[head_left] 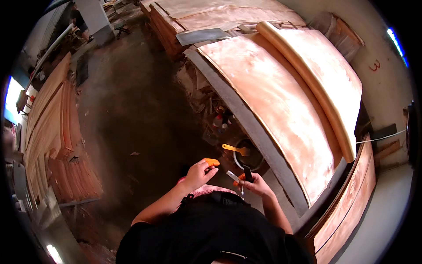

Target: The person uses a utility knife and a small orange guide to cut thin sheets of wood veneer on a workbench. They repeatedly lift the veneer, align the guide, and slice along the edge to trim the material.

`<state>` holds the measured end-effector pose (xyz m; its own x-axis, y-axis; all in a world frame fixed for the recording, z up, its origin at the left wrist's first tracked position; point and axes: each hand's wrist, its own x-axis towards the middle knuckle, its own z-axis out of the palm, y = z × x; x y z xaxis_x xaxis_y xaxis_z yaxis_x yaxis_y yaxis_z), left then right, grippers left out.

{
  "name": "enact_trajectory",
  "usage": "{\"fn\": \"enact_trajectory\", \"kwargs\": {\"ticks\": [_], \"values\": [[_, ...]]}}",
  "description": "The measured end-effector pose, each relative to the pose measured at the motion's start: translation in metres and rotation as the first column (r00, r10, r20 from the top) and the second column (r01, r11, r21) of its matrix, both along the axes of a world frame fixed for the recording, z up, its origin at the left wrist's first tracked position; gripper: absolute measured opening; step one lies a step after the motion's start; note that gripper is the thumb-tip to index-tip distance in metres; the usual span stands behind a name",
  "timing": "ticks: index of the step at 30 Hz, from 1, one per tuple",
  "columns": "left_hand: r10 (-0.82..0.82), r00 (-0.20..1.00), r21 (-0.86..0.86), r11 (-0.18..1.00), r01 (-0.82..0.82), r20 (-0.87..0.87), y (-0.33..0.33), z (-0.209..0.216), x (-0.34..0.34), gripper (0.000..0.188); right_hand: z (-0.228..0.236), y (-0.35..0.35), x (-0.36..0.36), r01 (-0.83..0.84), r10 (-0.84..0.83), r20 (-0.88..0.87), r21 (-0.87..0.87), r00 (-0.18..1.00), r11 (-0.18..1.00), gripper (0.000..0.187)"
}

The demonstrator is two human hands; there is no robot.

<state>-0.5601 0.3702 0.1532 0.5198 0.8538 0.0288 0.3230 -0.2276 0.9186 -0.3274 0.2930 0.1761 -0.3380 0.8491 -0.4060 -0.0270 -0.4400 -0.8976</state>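
My left hand (197, 176) is closed around an orange handle-like piece (212, 162), its far end poking out past the fingers. A little to the right, my right hand (259, 186) pinches several small things together. Among them are a flat silver-white strip (232, 176) pointing toward the left and an upright black piece (248, 173). A bit of orange also shows between those fingers; its kind is unclear. Both hands are in front of my waist, apart from each other. Just beyond them a yellow-handled brush (235, 149) lies across a bucket (260, 165).
To the right stands a grey-edged bench (259, 128) bearing thin wood sheets (272, 92) and a long rolled sheet (310, 86). Bottles (218, 121) stand below its edge. More wood is stacked at the left (52, 119) and far end (237, 13). A person (78, 21) is far off.
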Motion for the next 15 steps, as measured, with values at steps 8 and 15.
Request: {"fn": "enact_trajectory", "kwargs": {"ticks": [8, 15], "values": [[0.004, 0.954, -0.172, 0.983, -0.059, -0.300, 0.114, -0.022, -0.143, 0.025, 0.009, 0.125, -0.044, 0.126, -0.144, -0.226, -0.092, 0.963, 0.988, 0.015], [-0.043, 0.987, -0.294, 0.956, -0.004, -0.152, 0.215, -0.030, -0.132, 0.026, 0.016, 0.212, -0.024, 0.210, -0.165, -0.385, 0.078, 0.908, 0.975, 0.020]]}}
